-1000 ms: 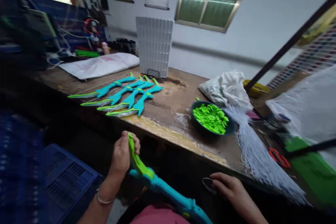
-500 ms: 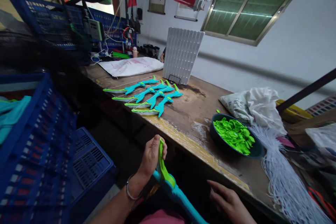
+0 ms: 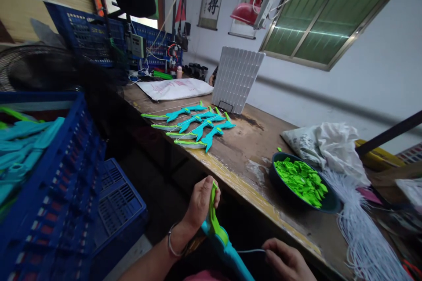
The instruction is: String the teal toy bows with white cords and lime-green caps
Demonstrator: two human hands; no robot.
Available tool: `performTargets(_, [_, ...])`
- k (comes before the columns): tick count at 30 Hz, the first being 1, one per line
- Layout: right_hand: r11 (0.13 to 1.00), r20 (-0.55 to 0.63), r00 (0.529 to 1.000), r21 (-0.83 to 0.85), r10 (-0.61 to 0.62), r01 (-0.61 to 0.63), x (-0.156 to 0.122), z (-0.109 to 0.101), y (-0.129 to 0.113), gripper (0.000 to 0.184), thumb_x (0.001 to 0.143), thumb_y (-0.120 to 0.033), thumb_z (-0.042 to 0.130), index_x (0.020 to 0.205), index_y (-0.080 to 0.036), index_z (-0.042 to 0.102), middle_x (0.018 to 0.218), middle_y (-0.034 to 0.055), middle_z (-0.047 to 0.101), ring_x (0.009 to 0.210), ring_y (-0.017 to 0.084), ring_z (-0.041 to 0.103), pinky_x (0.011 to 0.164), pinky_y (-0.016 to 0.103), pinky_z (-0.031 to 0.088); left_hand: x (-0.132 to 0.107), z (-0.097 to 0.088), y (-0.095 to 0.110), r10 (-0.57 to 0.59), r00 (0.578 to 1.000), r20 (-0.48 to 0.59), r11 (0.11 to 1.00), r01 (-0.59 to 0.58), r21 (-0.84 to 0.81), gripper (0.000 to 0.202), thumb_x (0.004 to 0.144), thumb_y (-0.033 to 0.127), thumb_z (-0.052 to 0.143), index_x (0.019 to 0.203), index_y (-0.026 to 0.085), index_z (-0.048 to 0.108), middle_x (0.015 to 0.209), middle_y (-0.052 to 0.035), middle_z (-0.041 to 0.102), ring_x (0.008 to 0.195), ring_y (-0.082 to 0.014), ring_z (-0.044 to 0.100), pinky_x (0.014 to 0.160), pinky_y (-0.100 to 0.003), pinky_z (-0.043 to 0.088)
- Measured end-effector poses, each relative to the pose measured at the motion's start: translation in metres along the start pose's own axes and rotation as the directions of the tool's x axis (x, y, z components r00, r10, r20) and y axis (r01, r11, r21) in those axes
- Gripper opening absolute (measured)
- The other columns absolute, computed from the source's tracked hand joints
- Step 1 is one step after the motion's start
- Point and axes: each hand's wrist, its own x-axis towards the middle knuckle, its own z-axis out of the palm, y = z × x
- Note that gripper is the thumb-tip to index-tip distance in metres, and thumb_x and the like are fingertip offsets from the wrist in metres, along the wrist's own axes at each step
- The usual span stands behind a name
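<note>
My left hand (image 3: 199, 202) is closed round the green upper end of a blue-and-green toy bow (image 3: 227, 248), which slants down toward the bottom edge. Between thumb and fingers, my right hand (image 3: 286, 259) pinches a thin white string (image 3: 252, 251) that runs left to the bow. The bow's lower end lies out of frame. Several strung toy bows (image 3: 206, 125) of the same colours lie side by side on the wooden table (image 3: 244, 149).
A dark bowl (image 3: 332, 202) of green plastic pieces stands on the right, beside a bundle of white strings (image 3: 365, 232) and white sacks (image 3: 336, 142). At left, a blue crate (image 3: 59, 175) holds blue bow parts. A grey ridged panel (image 3: 237, 77) stands upright at the back.
My right hand has gone from fingers apart to a pinch, with the string now stretched between it and the bow. The left hand keeps its hold. The camera view has shifted left and up.
</note>
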Motion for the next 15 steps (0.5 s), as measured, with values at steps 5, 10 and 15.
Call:
performTargets(5, [0.998,0.047,0.998,-0.056,-0.030,0.033,-0.004,0.003,-0.008,0.057,0.075,-0.075,0.064,0.081,-0.018,0.066,0.066,-0.0017,0.047,0.060,0.012,0.036,0.053,0.024,0.030,-0.003,0.001,0.001,-0.007,1.000,0.006,1.000,0.007,0.004,0.059,0.089,0.075,0.050,0.072,0.019,0.050,0.056,0.0021,0.050,0.047,-0.0106,0.046,0.048,-0.023,0.036])
performTargets(10, [0.996,0.072,0.997,-0.084,-0.001,0.007,-0.006,0.008,-0.014,0.063,0.076,-0.075,0.061,0.098,-0.018,0.075,0.067,-0.0009,0.050,0.058,0.012,0.036,0.052,0.024,0.030,-0.007,0.005,0.004,0.000,1.000,0.028,1.000,-0.001,0.010,0.060,0.089,0.076,0.049,0.071,0.018,0.051,0.055,0.0016,0.050,0.048,-0.0110,0.046,0.049,-0.024,0.037])
performTargets(15, [0.996,0.064,0.997,-0.082,-0.038,0.043,-0.007,0.012,-0.026,0.062,0.078,-0.074,0.062,0.103,-0.019,0.079,0.073,0.0020,0.059,0.065,0.015,0.046,0.060,0.026,0.040,-0.010,0.008,0.005,0.014,0.999,0.050,1.000,-0.015,0.021,0.061,0.089,0.077,0.047,0.071,0.018,0.051,0.055,0.0010,0.050,0.048,-0.0112,0.046,0.049,-0.025,0.036])
